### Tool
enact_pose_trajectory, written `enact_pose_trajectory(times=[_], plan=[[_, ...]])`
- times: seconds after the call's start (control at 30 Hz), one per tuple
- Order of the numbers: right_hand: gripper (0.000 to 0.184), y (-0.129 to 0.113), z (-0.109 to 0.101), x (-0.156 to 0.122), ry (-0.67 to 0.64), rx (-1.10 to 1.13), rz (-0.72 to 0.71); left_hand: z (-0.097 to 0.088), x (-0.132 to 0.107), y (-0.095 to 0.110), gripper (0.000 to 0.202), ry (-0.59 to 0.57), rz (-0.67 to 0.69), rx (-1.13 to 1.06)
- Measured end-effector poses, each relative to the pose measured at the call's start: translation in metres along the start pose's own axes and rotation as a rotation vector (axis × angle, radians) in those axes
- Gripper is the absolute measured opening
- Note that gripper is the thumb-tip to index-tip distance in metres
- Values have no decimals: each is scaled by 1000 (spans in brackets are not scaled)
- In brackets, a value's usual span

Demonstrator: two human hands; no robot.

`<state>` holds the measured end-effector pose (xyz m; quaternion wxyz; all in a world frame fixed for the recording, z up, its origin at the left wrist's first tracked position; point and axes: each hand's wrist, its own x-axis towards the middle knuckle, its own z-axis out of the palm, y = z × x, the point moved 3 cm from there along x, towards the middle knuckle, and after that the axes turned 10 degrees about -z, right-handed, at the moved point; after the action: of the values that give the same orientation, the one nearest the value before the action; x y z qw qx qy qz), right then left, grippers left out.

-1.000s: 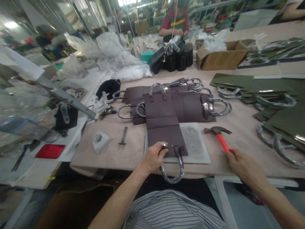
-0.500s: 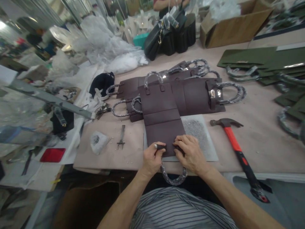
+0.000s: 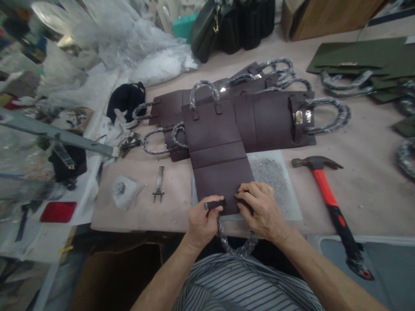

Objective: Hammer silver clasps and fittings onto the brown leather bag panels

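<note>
A dark brown leather bag panel [image 3: 223, 175] lies unfolded in front of me, creased across its middle. A plastic-wrapped handle [image 3: 204, 88] stands at its far end, and another wrapped handle [image 3: 238, 250] hangs over the table edge at its near end. My left hand [image 3: 202, 222] is closed in a pinch on a short dark strip [image 3: 214, 204] near the panel's near edge. Beside it, my right hand [image 3: 261, 209] has curled fingers pressed on the panel around a small dark piece, mostly hidden, by the near handle's base. Under the panel is a pale sheet [image 3: 293, 203].
A claw hammer [image 3: 326, 188] lies to the right, its handle over the table edge. Left are a pronged metal tool [image 3: 158, 185] and a small plastic bag [image 3: 125, 192]. Behind are more brown panels [image 3: 272, 125], green panels [image 3: 353, 58], dark bags [image 3: 238, 28] and a carton [image 3: 333, 19].
The view has tilted down and come closer. My left fingers have shifted slightly, and more of the dark strip shows. My right hand keeps its place on the panel.
</note>
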<state>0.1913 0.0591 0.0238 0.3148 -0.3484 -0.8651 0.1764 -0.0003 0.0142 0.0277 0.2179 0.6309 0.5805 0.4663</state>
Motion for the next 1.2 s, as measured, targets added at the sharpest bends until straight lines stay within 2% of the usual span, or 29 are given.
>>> enact_pose_trajectory(times=[0.1,0.23,0.27,0.4,0.53,0.93,1.2], plan=[[11,0,0,0,-9,9,20,2,3,-4,11,-42,-34,-52],[11,-1,-1,1,-2,17,32,1,12,-17,16,28,-349,-245],[11,-1,-1,2,1,18,33,1,14,-17,16,31,-377,-267],[11,0,0,2,-6,18,39,2,15,-5,11,-85,-230,-133],[10,0,2,1,-14,22,39,4,13,3,15,-79,-196,-68],[9,-2,0,2,1,9,27,10,13,3,14,-90,-146,-1],[10,-2,-2,1,-7,12,30,19,10,10,15,-51,25,100]])
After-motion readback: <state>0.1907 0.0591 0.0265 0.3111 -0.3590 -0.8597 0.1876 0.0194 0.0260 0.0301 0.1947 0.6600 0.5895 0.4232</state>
